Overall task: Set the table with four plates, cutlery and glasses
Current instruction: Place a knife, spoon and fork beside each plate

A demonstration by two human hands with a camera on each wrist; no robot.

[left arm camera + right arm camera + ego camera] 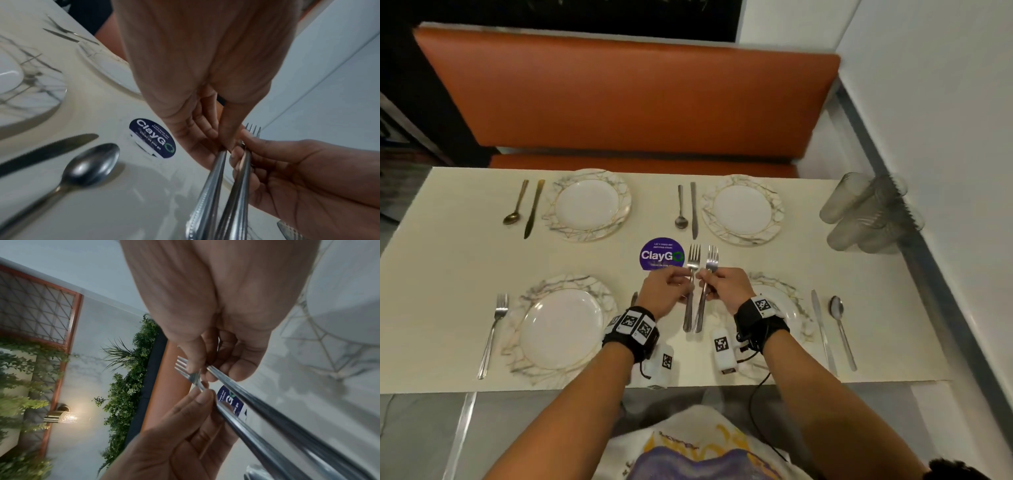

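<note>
Above the table's middle, each hand holds one steel fork upright, tines pointing away. My left hand [683,286] pinches the left fork [693,260] by its neck. My right hand [707,279] pinches the right fork [711,258] the same way, and the handles hang close together. In the left wrist view my left hand [226,146] grips its fork handle [209,194]. In the right wrist view my right hand [203,369] grips its own fork handle [287,423]. Four marbled plates lie on the table [859,308]; my right wrist hides part of the near right plate [792,301].
A spoon [680,209] and knife [694,209] lie left of the far right plate [743,209]. Gold cutlery [534,209] lies by the far left plate, and a fork [494,329] by the near left plate. Stacked glasses [873,216] lie on their sides at the right edge.
</note>
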